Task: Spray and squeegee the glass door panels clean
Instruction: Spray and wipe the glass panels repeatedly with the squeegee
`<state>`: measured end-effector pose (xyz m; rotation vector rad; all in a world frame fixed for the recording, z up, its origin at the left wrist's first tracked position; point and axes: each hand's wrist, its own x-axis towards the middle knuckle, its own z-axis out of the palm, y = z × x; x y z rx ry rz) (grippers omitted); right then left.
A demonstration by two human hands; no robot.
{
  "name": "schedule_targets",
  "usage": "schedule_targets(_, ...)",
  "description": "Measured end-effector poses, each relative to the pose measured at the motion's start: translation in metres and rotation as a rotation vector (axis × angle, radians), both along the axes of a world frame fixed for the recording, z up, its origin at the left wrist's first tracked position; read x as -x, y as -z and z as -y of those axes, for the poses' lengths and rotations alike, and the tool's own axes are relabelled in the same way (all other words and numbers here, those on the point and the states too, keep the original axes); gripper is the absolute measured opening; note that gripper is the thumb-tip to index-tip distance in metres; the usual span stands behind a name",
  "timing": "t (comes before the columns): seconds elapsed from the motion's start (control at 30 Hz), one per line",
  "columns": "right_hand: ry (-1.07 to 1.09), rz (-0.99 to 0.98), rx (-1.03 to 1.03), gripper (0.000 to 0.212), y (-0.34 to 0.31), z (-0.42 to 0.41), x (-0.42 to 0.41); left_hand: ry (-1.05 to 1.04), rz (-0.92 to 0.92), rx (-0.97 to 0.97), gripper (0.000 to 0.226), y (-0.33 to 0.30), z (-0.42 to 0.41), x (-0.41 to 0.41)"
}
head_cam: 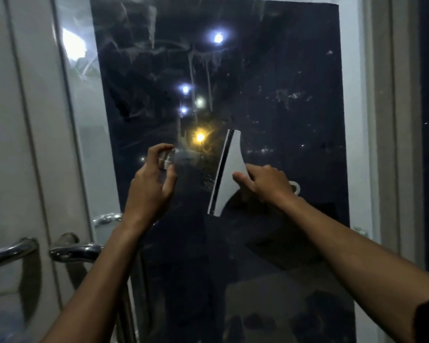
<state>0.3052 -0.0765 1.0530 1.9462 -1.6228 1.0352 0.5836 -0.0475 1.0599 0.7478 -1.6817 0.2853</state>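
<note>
Two chrome handles (74, 251) flank the streaked glass door panel (270, 82).

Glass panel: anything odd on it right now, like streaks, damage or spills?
No damage shows. The glass panel carries whitish smears and drip runs in its upper half and specks at right, unwiped. The right hand holds the squeegee with its blade nearly upright; the left hand holds a small spray bottle.

No legible text, label, brand, number or sign appears anywhere in the view. The glass panel (258, 95), the white squeegee (227, 174) at centre frame and the small spray bottle (166, 158) left of centre carry no readable markings.
</note>
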Motion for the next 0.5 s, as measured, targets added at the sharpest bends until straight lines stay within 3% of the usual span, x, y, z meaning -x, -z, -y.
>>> schedule_targets(0.2,-0.052,-0.061,0.014,0.056,-0.034,0.003,-0.058,0.0,-0.014,-0.026,0.033,0.002,0.004,0.006)
schedule_targets(0.33,0.008,-0.028,-0.11,0.06,0.0,0.002,0.008,0.009,-0.032,-0.04,0.034,0.004,0.004,0.009)
schedule_targets(0.5,0.103,-0.003,-0.072,0.053,0.01,-0.016,0.062,0.004,-0.023,-0.043,0.034,0.003,0.006,0.01)
